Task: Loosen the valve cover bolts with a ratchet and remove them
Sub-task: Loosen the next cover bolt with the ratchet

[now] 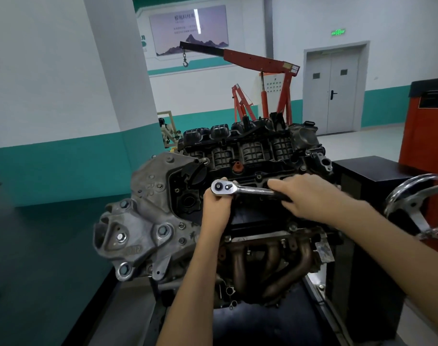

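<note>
Holding the ratchet (240,189) with both hands, I keep it flat over the top of the valve cover (257,177). My left hand (216,208) comes up from below, and its fingers curl round the shiny round head of the ratchet. My right hand (305,196) is wrapped tight round the black handle, out to the right. The head sits near the left end of the cover. I cannot see the bolt under it, because the head and my fingers hide it.

The black cover is on top of an engine. A black intake manifold (250,148) with ribs sits just behind it. Rusty exhaust pipes (270,260) bend down below my arms. A grey metal timing cover (148,208) is on the left end. A shiny hand wheel (417,203) is at the far right. A red engine crane (262,61) stands well behind, near a grey double door (334,96).
</note>
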A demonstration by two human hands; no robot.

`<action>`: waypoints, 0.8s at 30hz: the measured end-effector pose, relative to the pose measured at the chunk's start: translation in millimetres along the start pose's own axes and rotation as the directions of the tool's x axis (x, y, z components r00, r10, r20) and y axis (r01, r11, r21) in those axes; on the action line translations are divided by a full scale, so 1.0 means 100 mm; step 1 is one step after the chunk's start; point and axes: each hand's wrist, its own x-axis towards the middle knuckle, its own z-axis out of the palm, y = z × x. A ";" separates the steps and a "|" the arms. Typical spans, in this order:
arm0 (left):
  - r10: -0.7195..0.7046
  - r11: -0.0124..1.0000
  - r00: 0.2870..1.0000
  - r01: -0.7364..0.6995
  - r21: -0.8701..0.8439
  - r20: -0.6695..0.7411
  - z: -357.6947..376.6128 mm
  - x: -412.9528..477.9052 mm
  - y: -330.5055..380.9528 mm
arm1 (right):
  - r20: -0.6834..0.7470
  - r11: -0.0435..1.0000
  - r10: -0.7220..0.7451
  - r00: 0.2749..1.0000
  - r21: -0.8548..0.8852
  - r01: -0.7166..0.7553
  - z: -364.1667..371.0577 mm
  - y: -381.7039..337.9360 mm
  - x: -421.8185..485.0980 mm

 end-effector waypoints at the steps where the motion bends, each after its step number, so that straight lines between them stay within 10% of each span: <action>1: 0.000 1.000 1.000 0.001 -0.013 0.008 0.02 -0.02 -0.01 | -0.030 0.994 0.058 0.998 0.097 -0.055 0.13 -0.13 -0.13; 5: 0.003 1.000 1.000 -0.003 0.024 -0.012 0.12 -0.06 0.05 | -0.051 0.728 0.375 0.926 0.634 -0.260 0.63 -1.04 -0.52; 10: 0.038 0.986 0.999 -0.038 0.160 0.005 0.07 -0.02 0.05 | 0.070 0.482 0.529 0.846 0.795 -0.368 0.82 -1.79 -0.29; 18: 0.067 0.976 0.983 -0.100 0.195 0.168 0.03 0.04 0.08 | 0.118 0.974 0.096 0.988 0.195 -0.118 0.08 -0.03 -0.22; 24: 0.043 0.996 0.997 -0.047 0.069 0.065 0.01 -0.01 0.00 | -0.050 0.987 0.119 0.992 0.111 -0.112 0.24 -0.19 -0.22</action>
